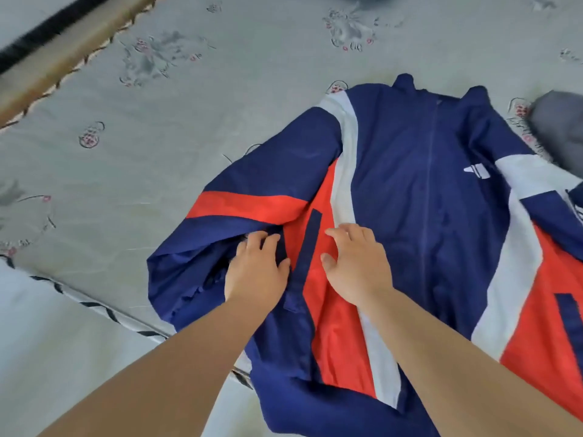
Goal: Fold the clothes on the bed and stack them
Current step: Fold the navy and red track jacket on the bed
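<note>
Navy, red and white track jacket (410,197) spread front-up, zipped, toward the bed's (220,89) right side, hem hanging over the near edge. Left hand (257,269) pinching the folded sleeve's fabric; right hand (355,263) flat, fingers spread, pressing the red panel. Grey garment (561,130) at the right edge.

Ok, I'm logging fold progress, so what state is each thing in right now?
jacket: spread front-up on the bed, zipped, not yet folded
left sleeve: bunched at the jacket's side
left hand: fingers curled on the sleeve fabric
right hand: open, flat on the jacket
grey garment: crumpled at the right edge
</note>
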